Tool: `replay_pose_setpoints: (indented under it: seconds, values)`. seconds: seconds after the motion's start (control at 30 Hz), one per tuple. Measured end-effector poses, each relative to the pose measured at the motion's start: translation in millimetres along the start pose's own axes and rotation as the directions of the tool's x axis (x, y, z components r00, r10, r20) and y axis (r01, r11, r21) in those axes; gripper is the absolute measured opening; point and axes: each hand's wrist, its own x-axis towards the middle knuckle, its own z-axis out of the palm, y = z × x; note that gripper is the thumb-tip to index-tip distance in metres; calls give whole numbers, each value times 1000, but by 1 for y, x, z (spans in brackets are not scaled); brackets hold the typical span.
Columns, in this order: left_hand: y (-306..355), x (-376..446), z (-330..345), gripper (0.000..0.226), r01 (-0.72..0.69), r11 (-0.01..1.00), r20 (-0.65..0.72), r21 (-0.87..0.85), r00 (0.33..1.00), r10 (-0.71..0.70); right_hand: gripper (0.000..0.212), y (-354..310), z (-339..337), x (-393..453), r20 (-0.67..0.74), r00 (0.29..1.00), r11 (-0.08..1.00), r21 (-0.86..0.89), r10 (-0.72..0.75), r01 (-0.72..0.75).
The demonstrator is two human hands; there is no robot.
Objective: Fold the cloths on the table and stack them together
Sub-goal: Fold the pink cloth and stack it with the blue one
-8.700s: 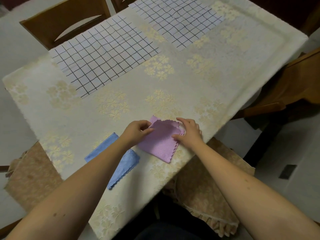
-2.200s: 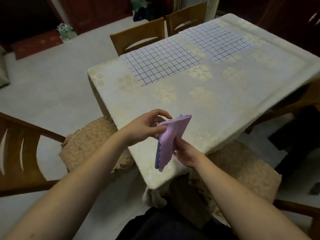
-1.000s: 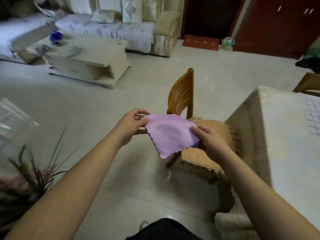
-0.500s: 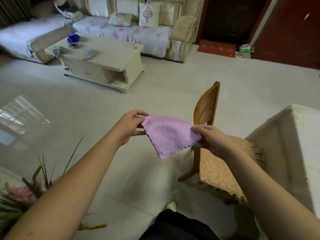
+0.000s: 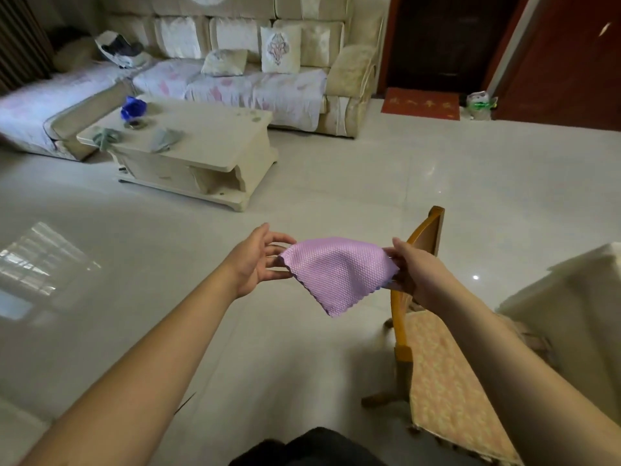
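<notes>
I hold a folded purple cloth (image 5: 337, 270) in the air over the floor, away from the dining table (image 5: 571, 297). My left hand (image 5: 257, 260) holds its left corner between loosely spread fingers, with the thumb lifted. My right hand (image 5: 415, 270) pinches its right edge, thumb on top. The cloth's scalloped lower corner hangs down between my hands. A sliver of a blue cloth (image 5: 386, 284) shows under the purple one by my right hand.
A wooden chair (image 5: 425, 237) with a patterned cushion (image 5: 450, 371) stands just right of my hands, beside the table's corner. A cream coffee table (image 5: 201, 146) and a sofa (image 5: 262, 72) stand across the tiled floor.
I have turned from the table to face the living room, carrying the cloth. Over the last half second my left fingers have loosened and the thumb has lifted; my right hand keeps its pinch.
</notes>
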Motion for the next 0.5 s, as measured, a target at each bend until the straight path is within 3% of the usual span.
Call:
replay_pose_setpoints:
  seconds: [0.13, 0.33, 0.5]
  values:
    - [15, 54, -10, 51, -3, 999, 51, 33, 999, 1, 41, -18, 0, 37, -10, 1000, 996, 92, 4, -3]
    - [50, 150, -32, 35, -10, 994, 146, 111, 989, -7, 51, -46, 20, 101, -83, 996, 996, 84, 29, -22]
    - [91, 219, -56, 31, 3, 991, 253, 135, 967, -38, 45, -74, 49, 146, -136, 989, 979, 200, 66, -37]
